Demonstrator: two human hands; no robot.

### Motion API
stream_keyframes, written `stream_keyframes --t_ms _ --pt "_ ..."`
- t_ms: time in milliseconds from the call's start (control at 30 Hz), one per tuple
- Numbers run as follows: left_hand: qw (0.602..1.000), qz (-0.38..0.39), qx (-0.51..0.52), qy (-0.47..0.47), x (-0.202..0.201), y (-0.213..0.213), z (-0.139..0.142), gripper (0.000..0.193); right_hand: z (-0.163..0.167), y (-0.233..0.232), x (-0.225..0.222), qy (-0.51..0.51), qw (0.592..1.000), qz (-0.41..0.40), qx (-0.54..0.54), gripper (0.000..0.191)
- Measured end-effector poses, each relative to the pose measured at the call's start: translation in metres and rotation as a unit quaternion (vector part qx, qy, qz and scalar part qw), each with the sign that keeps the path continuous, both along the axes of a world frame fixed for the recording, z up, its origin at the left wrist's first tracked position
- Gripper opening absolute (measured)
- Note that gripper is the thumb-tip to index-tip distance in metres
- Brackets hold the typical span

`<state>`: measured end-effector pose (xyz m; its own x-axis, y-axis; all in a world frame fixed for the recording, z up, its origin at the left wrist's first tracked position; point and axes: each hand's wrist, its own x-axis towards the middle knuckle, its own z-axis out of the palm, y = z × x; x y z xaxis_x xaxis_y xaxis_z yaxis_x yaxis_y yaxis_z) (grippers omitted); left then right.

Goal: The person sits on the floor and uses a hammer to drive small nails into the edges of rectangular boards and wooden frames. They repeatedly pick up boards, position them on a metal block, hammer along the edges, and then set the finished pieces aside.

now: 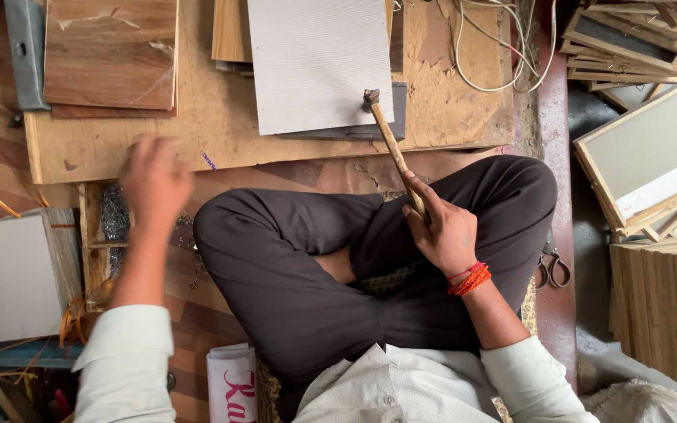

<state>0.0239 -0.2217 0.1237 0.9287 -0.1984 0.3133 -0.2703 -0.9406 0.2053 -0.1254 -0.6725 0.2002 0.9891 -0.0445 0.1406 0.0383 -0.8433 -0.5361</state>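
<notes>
Workshop floor, head view looking straight down: person sits cross-legged in dark trousers and a white shirt, with a big plywood board (221, 117) laid flat just past the knees.

On the board: a white textured panel (316, 63) at the centre, overlapping a dark grey panel (385, 117) whose edge shows below and to the right of it. A brown wood-grain laminate sheet (110, 51) lies to the left, with a torn surface patch near its top. A loop of pale cord (503, 47) lies at the board's top right.

Right hand (444, 231) is clenched around the wooden handle of a hammer (389, 141), low on the shaft, above the right knee. Red thread bands on that wrist. The shaft angles up and left; the small metal head sits at the lower right corner of the white panel, over the grey one. Contact or just above, cannot tell.

Left hand (154, 184) is motion-blurred, fingers loosely curled, over the near edge of the board and right above a small wooden tray of dark nails (115, 223). Whether it holds anything, cannot tell.

Right side: stacked wooden frames (644, 149), scissors (552, 266) on the floor beside the knee. Left: a pale grey board (5, 278).
</notes>
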Motion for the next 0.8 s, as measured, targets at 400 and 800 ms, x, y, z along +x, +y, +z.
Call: stream_keyframes --t_ms 400,800 --pt "0.931 0.191 -0.157 0.268 -0.034 0.143 -0.026 0.023 -0.007 0.020 -0.001 0.001 1.000 -0.009 0.003 0.058" --pt "0.951 0.144 -0.129 0.240 -0.046 0.149 -0.044 0.024 -0.004 0.020 -0.009 0.009 0.999 -0.012 0.028 0.061"
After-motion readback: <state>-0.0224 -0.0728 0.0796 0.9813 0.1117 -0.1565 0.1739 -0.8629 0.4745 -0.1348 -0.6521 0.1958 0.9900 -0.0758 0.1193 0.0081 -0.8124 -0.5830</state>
